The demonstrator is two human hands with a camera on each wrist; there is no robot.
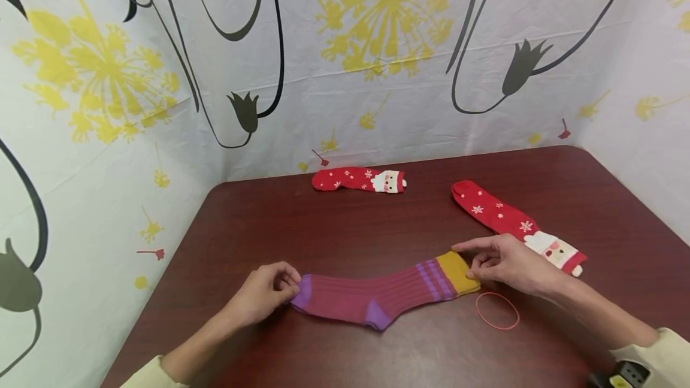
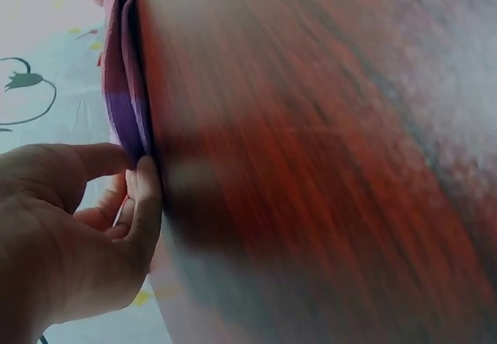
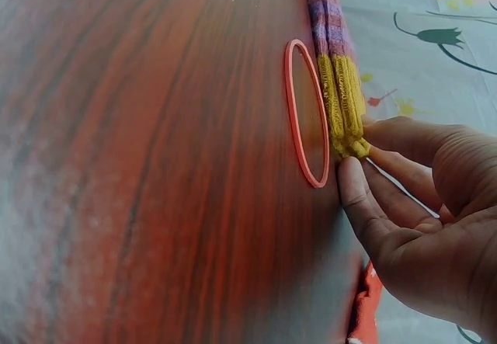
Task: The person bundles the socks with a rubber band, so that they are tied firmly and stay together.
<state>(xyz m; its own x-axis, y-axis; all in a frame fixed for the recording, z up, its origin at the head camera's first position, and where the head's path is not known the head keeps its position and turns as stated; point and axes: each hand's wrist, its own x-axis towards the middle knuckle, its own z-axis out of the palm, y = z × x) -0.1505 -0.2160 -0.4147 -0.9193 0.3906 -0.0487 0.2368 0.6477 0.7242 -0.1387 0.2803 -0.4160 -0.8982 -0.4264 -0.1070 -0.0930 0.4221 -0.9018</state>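
A pair of maroon socks (image 1: 350, 295) with purple toes, heels and stripes and a yellow cuff (image 1: 455, 271) lies flat across the table, one layer on the other. My left hand (image 1: 266, 292) pinches the purple toe end (image 2: 128, 123) between thumb and finger. At the opposite end my right hand (image 1: 509, 262) holds the edge of the yellow cuff, thumb at its near side and index finger at its far corner. In the right wrist view the cuff's stacked ribbed layers (image 3: 342, 99) show beside the fingers. A pink rubber band (image 1: 498, 311) lies just below the cuff.
One red Santa sock (image 1: 358, 179) lies near the back edge of the dark wooden table (image 1: 259, 220). Another red Santa sock (image 1: 501, 211) lies slanted at the right, partly behind my right hand. A patterned white cloth (image 1: 302, 64) hangs behind the table and at its sides.
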